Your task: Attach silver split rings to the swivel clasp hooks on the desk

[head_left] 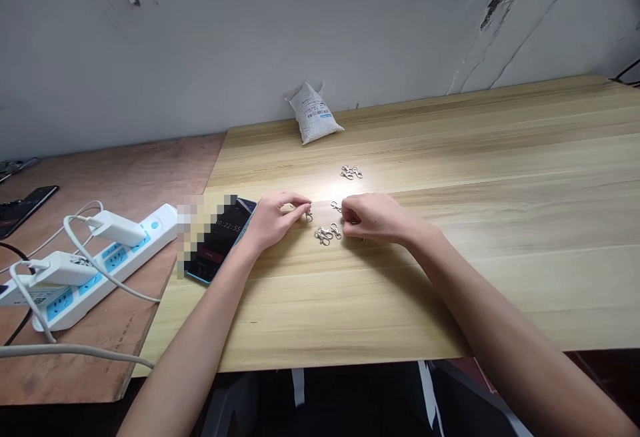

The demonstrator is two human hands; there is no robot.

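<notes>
My left hand (276, 218) is closed in a pinch, thumb and forefinger meeting on a small silver lobster clasp (309, 217) at the table surface. My right hand (376, 217) is curled, its fingertips turned down at the wood, so what they hold is hidden. Just left of those fingertips lies one clasp (335, 207). Between the hands and slightly nearer to me sits a small cluster of clasps (324, 234). Farther back is a separate little group of clasps (351, 172). A bit of metal shows under my right hand.
A white plastic packet (315, 114) with a printed label leans by the wall. Left of my left hand lies a phone (220, 240) showing a timer. On the lower reddish board (115, 377) are a power strip (107, 267) with chargers and cables, and another dark phone (25, 210).
</notes>
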